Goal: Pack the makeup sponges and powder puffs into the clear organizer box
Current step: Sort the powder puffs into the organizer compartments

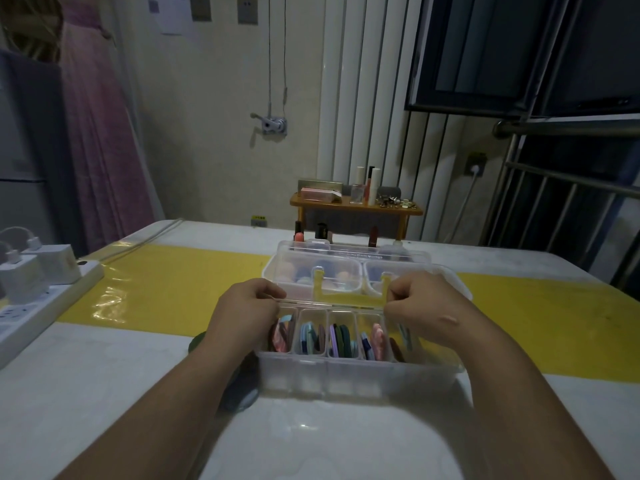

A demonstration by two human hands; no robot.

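The clear plastic organizer box (360, 372) sits mid-table, slots packed with coloured round powder puffs (341, 337) on edge. The left hand (247, 306) and right hand (422, 303) pinch its thin clear lid edge (332, 301), fingers curled; lowering it level should spare tall puffs. A clear sponge-filled tray (346, 268) crowds just behind; the white power strip (41, 303) lies well left.

The clear lid (332, 301), pinched by the left hand (247, 308) and right hand (420, 303), bars the gap between them. Beneath, upright puffs (341, 337) crowd the organizer box (346, 375), leaving narrow slots. Just beyond the knuckles a second clear container (346, 268) blocks the way. Outward of either hand the tabletop (138, 358) lies open; a power strip (41, 306) stands far left.
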